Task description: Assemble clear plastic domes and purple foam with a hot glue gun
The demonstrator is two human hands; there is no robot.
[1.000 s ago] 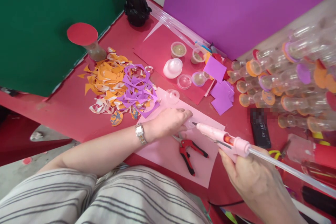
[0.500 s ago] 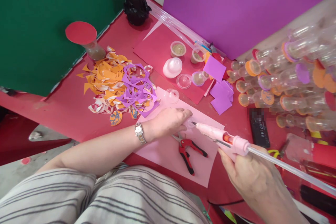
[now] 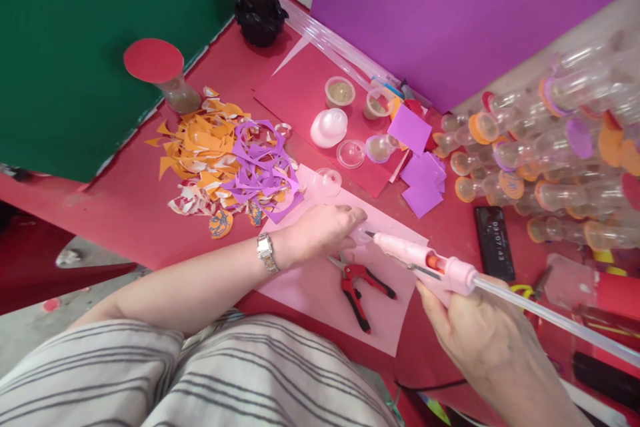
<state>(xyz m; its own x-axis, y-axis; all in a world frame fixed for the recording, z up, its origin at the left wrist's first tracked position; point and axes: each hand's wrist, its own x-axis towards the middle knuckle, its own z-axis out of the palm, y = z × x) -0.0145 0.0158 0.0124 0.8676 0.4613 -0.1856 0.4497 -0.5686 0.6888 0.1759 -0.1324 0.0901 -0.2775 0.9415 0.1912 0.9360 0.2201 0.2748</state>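
**Two hands at one small clear cup (image 3: 361, 233)**

The left hand (image 3: 325, 230) has its grip pressed together on the small clear cup, which sits on the pink sheet (image 3: 315, 293) at the front of the red bench (image 3: 125, 213). The right hand (image 3: 475, 333) has its grip clamped around the pink glue gun (image 3: 425, 258), with the nozzle at the cup. Red pliers (image 3: 360, 283) lie just beside.

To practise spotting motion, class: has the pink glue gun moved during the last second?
No. The glue gun keeps its nozzle at the clear cap held by the left hand, above the red scissors.
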